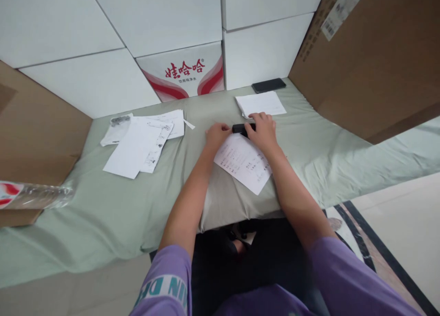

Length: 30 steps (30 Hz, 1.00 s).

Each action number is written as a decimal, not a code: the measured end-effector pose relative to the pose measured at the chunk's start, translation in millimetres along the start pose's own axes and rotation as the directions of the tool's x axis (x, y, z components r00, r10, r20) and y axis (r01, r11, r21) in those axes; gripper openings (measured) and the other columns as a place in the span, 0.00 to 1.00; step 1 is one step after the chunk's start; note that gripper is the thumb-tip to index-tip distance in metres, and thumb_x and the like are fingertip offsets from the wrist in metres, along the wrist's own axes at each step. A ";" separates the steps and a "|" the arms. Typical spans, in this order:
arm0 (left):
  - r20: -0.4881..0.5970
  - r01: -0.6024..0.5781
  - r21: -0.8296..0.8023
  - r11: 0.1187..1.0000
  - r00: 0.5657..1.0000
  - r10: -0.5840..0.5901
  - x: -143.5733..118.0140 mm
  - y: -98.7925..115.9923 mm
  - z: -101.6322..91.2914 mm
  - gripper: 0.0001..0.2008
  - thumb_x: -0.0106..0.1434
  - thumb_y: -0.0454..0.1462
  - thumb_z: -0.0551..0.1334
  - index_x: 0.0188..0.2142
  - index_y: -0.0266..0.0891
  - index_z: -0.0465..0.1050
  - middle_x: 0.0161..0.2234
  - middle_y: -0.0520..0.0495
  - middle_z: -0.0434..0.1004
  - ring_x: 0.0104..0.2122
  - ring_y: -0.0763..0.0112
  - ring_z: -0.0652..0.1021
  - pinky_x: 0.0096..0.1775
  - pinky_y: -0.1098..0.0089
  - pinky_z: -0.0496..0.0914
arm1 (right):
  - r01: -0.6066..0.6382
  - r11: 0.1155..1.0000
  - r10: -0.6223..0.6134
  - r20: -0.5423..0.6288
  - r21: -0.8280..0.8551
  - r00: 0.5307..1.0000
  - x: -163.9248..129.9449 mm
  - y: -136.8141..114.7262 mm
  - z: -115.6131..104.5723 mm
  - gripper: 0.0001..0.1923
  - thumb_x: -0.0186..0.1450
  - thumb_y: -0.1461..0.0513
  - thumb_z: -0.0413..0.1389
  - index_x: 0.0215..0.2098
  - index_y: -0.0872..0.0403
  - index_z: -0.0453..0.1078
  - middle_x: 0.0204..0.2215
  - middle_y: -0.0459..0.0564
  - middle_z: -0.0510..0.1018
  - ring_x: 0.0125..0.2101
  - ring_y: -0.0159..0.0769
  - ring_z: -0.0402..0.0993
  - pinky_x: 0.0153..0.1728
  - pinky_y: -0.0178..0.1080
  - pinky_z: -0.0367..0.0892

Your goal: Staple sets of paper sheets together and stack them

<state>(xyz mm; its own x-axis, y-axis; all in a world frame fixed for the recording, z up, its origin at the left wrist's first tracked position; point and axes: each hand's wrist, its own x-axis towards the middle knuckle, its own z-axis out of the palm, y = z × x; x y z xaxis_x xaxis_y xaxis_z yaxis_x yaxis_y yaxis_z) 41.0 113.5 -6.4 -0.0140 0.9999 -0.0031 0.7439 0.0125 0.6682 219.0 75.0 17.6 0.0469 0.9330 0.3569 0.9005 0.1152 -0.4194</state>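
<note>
A printed sheet of paper [245, 162] lies slanted on the cloth in front of me, its lower corner pointing toward my body. My left hand [218, 135] is closed at the sheet's upper left corner, fingertips pinched together beside a black stapler [238, 129]. Over the stapler's right part rests my right hand [263, 130], thumb and fingers closed around it. The stapler sits at the top edge of the sheet; its right end is hidden under the hand. Just beyond my right fingers is a stack of white paper [263, 104].
A black phone [268, 85] lies behind the stack. Loose papers [132, 146] and a thin paper strip [189, 124] are on the left. White boxes [192, 22] wall the back; cardboard boxes [381, 63] flank both sides. A plastic bottle [37, 196] shows at far left.
</note>
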 end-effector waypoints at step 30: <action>0.224 -0.517 0.357 0.778 0.856 0.467 -101.3 7.1 30.9 0.29 0.72 0.48 0.52 0.68 0.40 0.61 0.72 0.41 0.52 0.73 0.49 0.47 0.70 0.49 0.48 | 0.154 0.987 -0.159 0.118 0.043 0.980 12.3 -10.2 7.7 0.24 0.75 0.52 0.37 0.46 0.51 0.73 0.45 0.60 0.78 0.48 0.52 0.69 0.51 0.53 0.59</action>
<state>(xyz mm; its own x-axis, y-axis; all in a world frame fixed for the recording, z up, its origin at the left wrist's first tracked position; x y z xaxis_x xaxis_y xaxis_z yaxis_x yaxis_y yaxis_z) 68.3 12.4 -24.3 0.4846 0.8630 0.1425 0.8243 -0.5051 0.2559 207.0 87.9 19.8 -0.1479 0.9365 0.3179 0.8773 0.2726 -0.3949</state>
